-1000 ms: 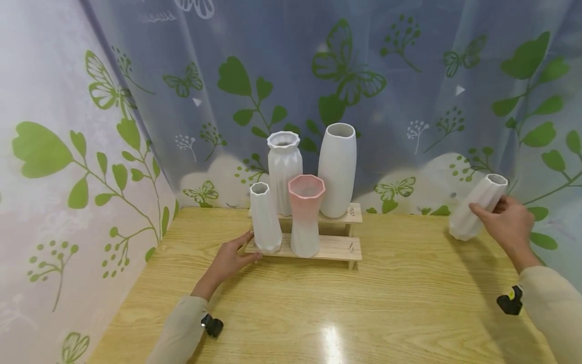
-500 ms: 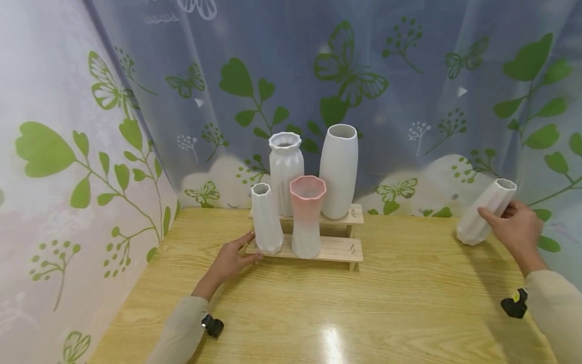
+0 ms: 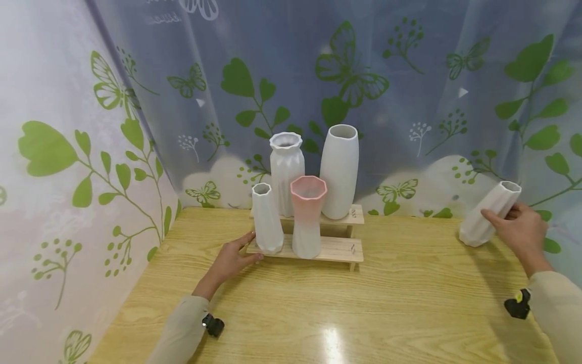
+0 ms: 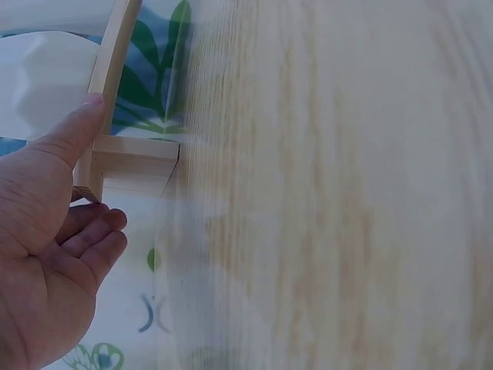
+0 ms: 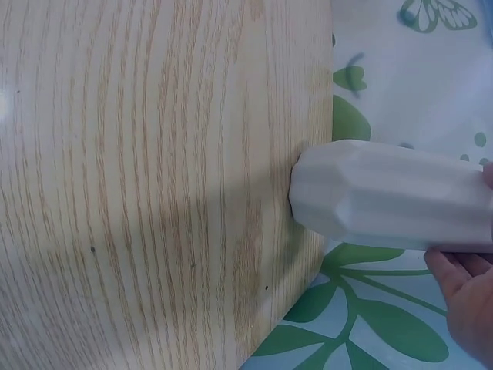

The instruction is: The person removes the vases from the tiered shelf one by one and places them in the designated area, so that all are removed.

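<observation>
While the right hand (image 3: 523,235) grips a vase (image 3: 476,223), lettering (image 3: 166,19) seems mirrored.

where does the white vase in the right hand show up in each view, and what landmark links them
Head: held white vase at far right, tilted in the right hand.
Left wrist: not in it; the upper-left one is another vase, on the stand.
Right wrist: held white vase right of centre, base pointing left.
Shared landmark: the wood-grain table, visible in all three.
</observation>
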Action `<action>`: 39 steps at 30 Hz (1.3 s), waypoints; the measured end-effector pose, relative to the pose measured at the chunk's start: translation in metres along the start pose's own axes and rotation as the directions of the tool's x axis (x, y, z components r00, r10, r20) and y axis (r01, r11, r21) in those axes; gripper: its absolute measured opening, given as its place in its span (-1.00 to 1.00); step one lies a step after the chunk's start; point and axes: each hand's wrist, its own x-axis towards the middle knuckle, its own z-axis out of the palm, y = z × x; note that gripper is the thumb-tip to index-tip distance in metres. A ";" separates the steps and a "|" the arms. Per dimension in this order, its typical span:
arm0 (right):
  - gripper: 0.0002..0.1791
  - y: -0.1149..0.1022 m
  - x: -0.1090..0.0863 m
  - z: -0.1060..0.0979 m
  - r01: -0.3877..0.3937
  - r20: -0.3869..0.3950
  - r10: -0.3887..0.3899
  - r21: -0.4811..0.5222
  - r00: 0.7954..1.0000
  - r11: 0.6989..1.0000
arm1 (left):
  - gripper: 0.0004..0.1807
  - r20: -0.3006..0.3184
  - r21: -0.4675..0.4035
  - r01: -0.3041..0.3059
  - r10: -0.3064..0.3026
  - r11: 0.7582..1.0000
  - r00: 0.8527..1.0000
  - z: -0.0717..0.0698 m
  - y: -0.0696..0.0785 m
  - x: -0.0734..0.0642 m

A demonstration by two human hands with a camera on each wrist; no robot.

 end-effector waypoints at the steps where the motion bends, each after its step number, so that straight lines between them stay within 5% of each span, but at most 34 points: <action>1: -0.07 0.000 0.000 0.000 -0.004 0.005 0.004 0.000 1.000 1.000 | -0.14 0.000 0.000 0.002 -0.002 1.000 1.000 0.000 0.000 0.000; 12: 0.01 0.005 0.001 -0.006 0.018 0.081 -0.019 0.017 0.997 1.000 | -0.15 0.009 -0.012 0.039 -0.039 0.999 0.999 -0.001 0.004 0.000; 24: 0.03 0.005 -0.009 -0.010 0.002 0.060 -0.002 -0.004 0.998 1.000 | -0.13 0.020 -0.019 0.030 -0.030 0.999 0.999 0.000 0.001 0.000; 39: -0.06 -0.017 -0.042 -0.025 0.077 -0.004 -0.077 -0.081 0.997 0.994 | -0.15 0.020 -0.024 0.033 -0.033 0.999 0.999 -0.001 0.004 0.001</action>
